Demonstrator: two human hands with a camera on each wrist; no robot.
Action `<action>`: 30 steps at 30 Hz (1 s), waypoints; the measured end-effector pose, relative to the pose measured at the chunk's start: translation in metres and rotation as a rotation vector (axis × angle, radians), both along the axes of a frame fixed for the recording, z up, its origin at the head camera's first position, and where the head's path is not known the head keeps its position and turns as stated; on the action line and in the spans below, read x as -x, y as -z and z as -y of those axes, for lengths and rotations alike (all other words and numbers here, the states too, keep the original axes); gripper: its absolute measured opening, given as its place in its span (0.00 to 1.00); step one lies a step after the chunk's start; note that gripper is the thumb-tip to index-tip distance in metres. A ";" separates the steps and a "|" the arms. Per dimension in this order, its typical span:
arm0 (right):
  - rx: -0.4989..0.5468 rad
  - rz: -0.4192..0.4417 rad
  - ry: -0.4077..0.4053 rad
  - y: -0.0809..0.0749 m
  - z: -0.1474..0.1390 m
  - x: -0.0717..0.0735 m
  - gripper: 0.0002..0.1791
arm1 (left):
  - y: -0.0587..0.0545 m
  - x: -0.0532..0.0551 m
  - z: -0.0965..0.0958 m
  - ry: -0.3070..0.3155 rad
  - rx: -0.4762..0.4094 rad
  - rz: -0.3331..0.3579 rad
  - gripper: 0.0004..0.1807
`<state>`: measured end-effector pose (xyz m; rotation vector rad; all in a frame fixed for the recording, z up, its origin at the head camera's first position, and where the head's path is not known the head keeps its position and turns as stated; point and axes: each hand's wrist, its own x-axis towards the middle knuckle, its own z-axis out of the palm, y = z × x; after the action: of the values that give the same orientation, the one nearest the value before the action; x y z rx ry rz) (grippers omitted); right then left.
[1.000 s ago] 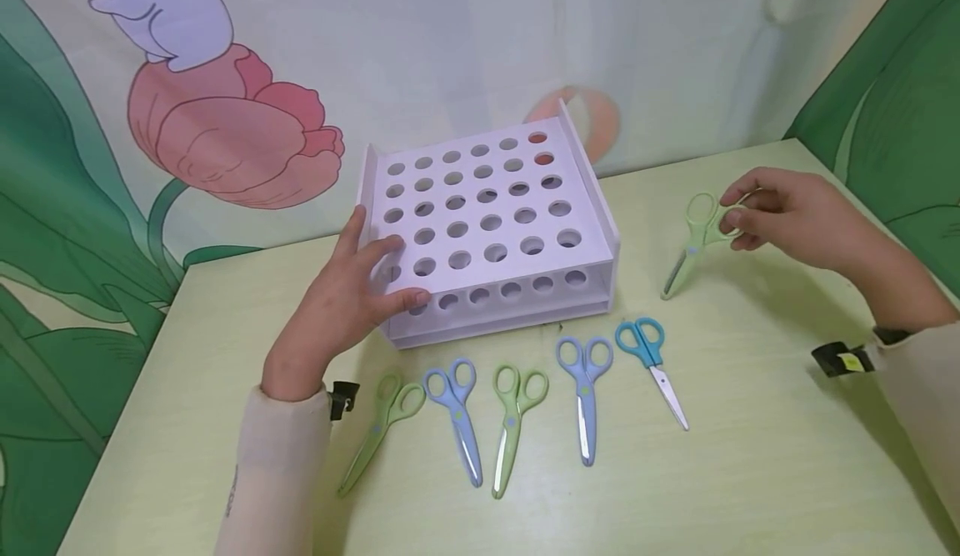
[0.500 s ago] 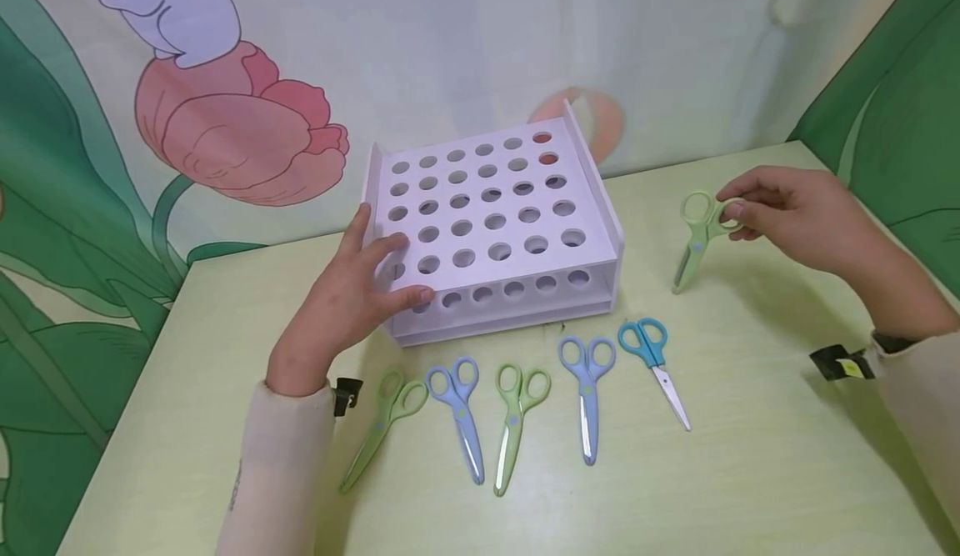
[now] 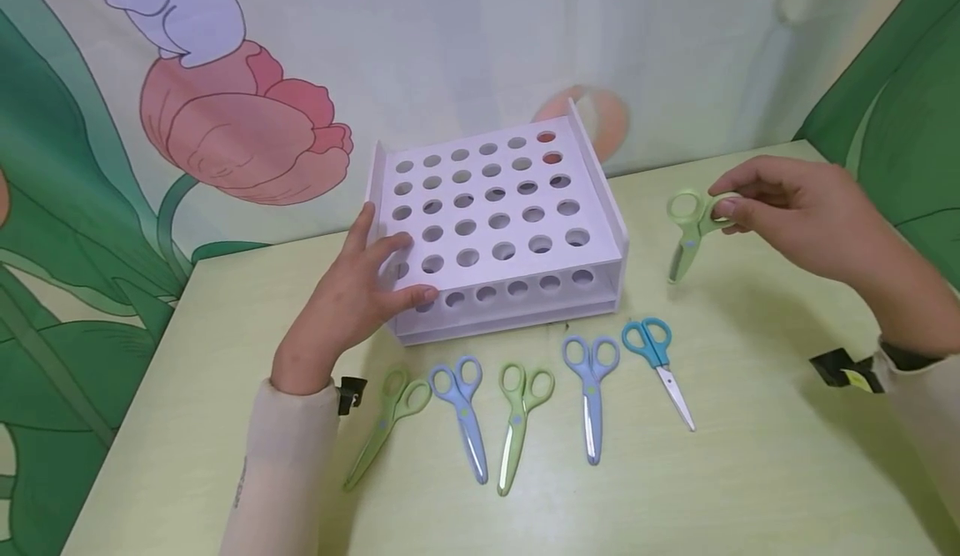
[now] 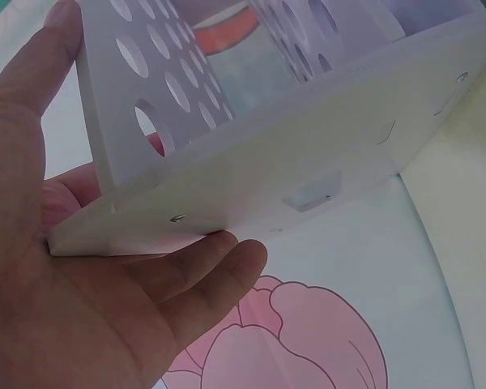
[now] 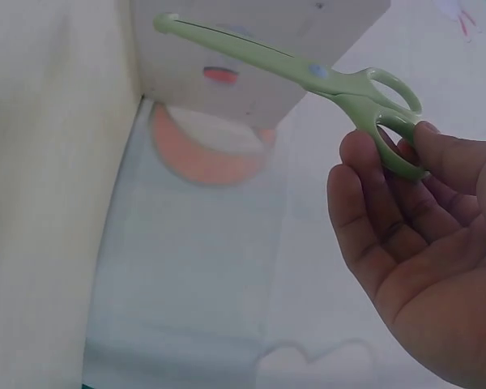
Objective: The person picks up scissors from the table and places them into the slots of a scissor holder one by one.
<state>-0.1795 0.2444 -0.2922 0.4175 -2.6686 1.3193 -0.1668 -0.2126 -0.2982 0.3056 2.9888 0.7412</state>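
My left hand (image 3: 337, 310) grips the front left corner of a white scissors-rack-like box (image 3: 483, 240) with rows of round holes. In the left wrist view, fingers lie on both sides of its side panel (image 4: 251, 190). My right hand (image 3: 795, 218) pinches one handle loop of light green scissors (image 3: 690, 243) between thumb and fingers. They hang closed, tip down, right of the rack. The right wrist view shows the scissors (image 5: 308, 77) with their blades in a green cover and a blue dot at the pivot.
Along the rack's front lie green scissors (image 3: 371, 448), light blue scissors (image 3: 468, 435), more green scissors (image 3: 512, 443), a second light blue pair (image 3: 592, 414) and teal scissors (image 3: 661, 364) with bare metal blades. A printed curtain (image 3: 465, 39) hangs behind the table (image 3: 750, 473).
My right hand has lifted the green scissors a little and turned them slightly, with the tip rising off the table. My left hand keeps its hold on the rack.
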 end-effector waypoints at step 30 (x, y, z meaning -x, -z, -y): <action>0.219 -0.167 -0.087 -0.042 0.044 -0.026 0.08 | -0.001 0.000 0.000 -0.008 0.001 0.018 0.45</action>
<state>-0.1531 0.2007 -0.2498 0.5921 -2.3640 1.5093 -0.1668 -0.2124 -0.2973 0.2854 2.9757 0.7387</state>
